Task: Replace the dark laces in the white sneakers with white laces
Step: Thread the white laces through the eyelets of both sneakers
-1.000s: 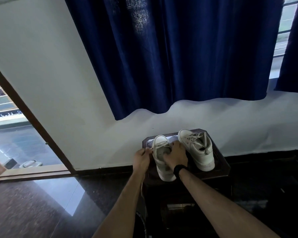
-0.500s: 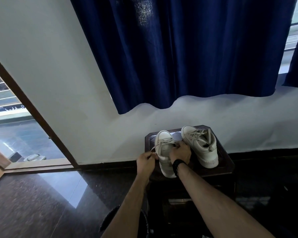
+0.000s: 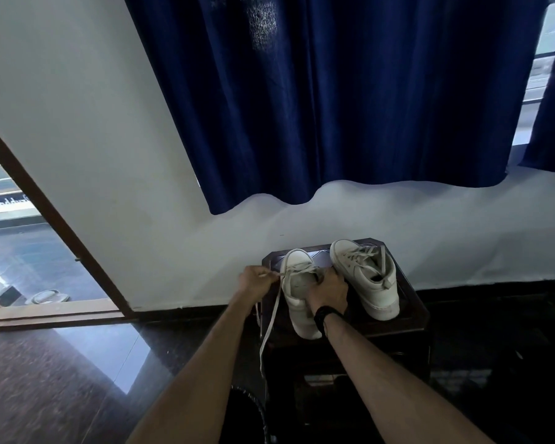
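Since half a second ago, a white lace [image 3: 271, 312] is being drawn out to the left of the left sneaker [image 3: 297, 291] by the left hand [image 3: 253, 281], where before it was close against the shoe; its free end is hanging past the table's edge. The lace is being pinched by the left hand's fingers. The left sneaker is being gripped at its tongue by the right hand [image 3: 329, 291]. Both sneakers are being kept on a dark table [image 3: 410, 307], the right sneaker [image 3: 364, 275] just beside, laced in white.
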{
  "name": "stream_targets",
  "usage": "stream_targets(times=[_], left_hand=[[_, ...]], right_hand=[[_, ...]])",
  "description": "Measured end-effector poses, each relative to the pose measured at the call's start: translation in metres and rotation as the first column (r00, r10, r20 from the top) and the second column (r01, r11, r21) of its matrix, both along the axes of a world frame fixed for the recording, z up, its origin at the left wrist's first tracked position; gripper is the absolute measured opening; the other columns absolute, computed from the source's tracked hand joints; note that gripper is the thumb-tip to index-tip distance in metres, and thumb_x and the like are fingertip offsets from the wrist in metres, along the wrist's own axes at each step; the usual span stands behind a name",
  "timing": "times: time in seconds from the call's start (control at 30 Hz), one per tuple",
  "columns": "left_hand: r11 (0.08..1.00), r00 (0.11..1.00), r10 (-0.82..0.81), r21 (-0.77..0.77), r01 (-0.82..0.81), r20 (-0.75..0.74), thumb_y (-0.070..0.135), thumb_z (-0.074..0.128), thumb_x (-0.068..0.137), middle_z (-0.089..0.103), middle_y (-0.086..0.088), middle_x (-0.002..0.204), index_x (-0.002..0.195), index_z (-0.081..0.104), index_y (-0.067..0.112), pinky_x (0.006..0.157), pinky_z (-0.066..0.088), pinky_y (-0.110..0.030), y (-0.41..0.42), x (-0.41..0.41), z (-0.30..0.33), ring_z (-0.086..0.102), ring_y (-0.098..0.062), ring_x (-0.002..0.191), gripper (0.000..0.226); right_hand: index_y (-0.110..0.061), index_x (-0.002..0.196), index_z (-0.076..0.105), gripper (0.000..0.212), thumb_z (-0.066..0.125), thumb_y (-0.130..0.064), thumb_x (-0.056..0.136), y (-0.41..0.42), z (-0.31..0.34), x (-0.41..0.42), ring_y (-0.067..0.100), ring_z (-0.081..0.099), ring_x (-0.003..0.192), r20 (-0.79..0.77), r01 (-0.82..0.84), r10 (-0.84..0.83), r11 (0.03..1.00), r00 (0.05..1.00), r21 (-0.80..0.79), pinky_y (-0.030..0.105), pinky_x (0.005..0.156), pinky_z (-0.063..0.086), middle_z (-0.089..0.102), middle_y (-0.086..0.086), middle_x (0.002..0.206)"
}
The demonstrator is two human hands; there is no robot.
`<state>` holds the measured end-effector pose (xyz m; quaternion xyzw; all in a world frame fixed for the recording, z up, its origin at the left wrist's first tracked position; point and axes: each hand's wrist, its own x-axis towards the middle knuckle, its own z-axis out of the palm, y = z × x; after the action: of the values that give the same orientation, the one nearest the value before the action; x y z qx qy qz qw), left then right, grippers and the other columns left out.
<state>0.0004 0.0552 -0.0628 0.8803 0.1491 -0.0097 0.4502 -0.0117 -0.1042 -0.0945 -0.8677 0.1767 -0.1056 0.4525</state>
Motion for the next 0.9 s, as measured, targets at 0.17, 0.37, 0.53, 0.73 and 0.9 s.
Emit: stream_targets(times=[0.17, 0.37, 0.53, 0.73, 0.9], left_hand=[[0.935, 0.985, 0.065, -0.336, -0.116, -0.16, 0.035, 0.074, 0.085, 0.045, 0.0, 0.054, 0.071, 0.06, 0.011, 0.053, 0.043, -0.025, 0.028, -0.015, 0.058, 0.042, -0.015, 0.046, 0.031], [0.532, 0.991, -0.015, -0.84, -0.104, -0.132, 0.019, 0.057, 0.098, 0.058, -0.007, 0.07, 0.095, 0.064, 0.004, 0.072, 0.058, -0.035, -0.004, -0.038, 0.096, 0.06, -0.017, 0.063, 0.017], [0.404, 0.989, 0.121, -0.906, -0.126, -0.084, 0.003, 0.053, 0.098, 0.053, -0.011, 0.074, 0.097, 0.061, -0.001, 0.078, 0.057, -0.036, -0.03, -0.031, 0.095, 0.058, -0.021, 0.07, 0.009], [0.408, 0.925, 0.345, -0.862, -0.303, -0.162, 0.0, 0.049, 0.098, 0.058, -0.013, 0.078, 0.11, 0.058, -0.004, 0.063, 0.054, -0.036, 0.012, -0.026, 0.066, 0.062, -0.025, 0.073, 0.015], [0.947, 0.938, 0.313, 0.03, -0.321, 0.145, 0.03, 0.065, 0.09, 0.056, -0.013, 0.127, 0.133, 0.051, 0.004, 0.089, 0.048, -0.03, 0.003, -0.038, 0.044, 0.055, -0.028, 0.112, 0.052]], right_hand=[[-0.012, 0.13, 0.046, 0.045, 0.052, -0.016, 0.086, 0.005, 0.001, -0.002, 0.036, 0.047, 0.119, 0.008, 0.024, -0.023, 0.987, 1.0, -0.157, 0.043, 0.087, 0.043, 0.05, 0.016, 0.128], [-0.031, 0.092, 0.056, 0.03, 0.03, -0.043, 0.101, 0.015, 0.028, -0.023, 0.013, 0.053, 0.088, 0.385, -0.239, 0.403, 0.881, 0.83, -0.408, 0.037, 0.08, 0.042, 0.055, -0.01, 0.092], [-0.021, 0.07, 0.063, 0.037, 0.047, -0.022, 0.103, 0.019, 0.05, -0.047, 0.007, 0.061, 0.065, 0.412, -0.756, 0.635, 0.577, 0.654, 0.31, 0.022, 0.07, 0.044, 0.066, -0.007, 0.062], [-0.008, 0.093, 0.068, 0.028, 0.044, -0.017, 0.104, -0.044, 0.068, -0.033, 0.005, 0.046, 0.052, 0.223, -0.661, 0.628, 0.656, 0.746, 0.364, 0.014, 0.053, 0.039, 0.052, -0.001, 0.06], [-0.027, 0.073, 0.067, 0.024, 0.059, -0.031, 0.095, -0.056, 0.073, -0.019, 0.006, 0.06, 0.068, 0.15, -0.651, 0.663, 0.748, 0.733, -0.128, 0.027, 0.069, 0.047, 0.065, -0.011, 0.07]])
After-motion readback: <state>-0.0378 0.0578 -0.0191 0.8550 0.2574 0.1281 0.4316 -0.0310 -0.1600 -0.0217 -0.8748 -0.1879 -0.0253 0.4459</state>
